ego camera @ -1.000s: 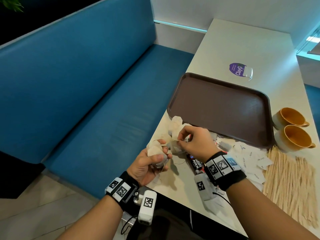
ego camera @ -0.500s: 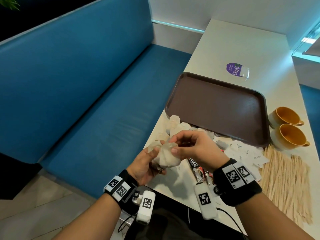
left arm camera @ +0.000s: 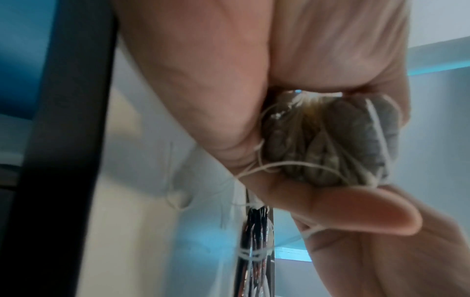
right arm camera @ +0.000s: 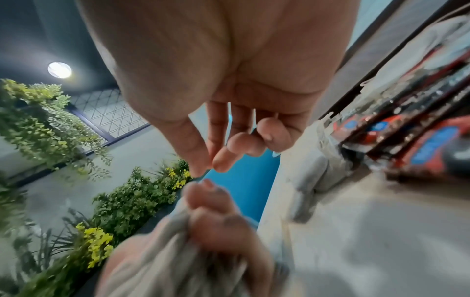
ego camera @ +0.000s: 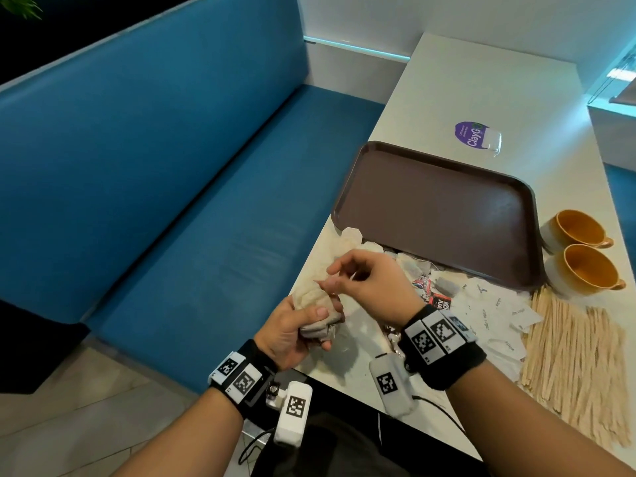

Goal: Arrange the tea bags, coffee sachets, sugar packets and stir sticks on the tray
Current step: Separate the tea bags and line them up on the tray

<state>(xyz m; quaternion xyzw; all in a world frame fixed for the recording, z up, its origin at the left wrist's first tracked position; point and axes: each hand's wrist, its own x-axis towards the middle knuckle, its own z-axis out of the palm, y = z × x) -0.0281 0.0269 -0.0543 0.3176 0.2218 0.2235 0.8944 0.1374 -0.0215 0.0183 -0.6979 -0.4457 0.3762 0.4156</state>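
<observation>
In the lower middle of the head view, the left hand (ego camera: 292, 330) has its grip closed around a bundle of tea bags (ego camera: 318, 304), strings dangling. The right hand (ego camera: 370, 284) hovers just above, thumb and forefinger nearly touching; it perhaps pinches a thread, the view is too blurred. Gathering is in hand; next, the bundle must go to the empty tray (ego camera: 437, 208), upper right.

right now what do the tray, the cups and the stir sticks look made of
Tray: likely plastic, dark brown, matte with soft sheen. Cups: probably glazed ceramic, glossy mustard inside, pale outside. Stir sticks: light, unfinished wood, thin flat strips.
</observation>
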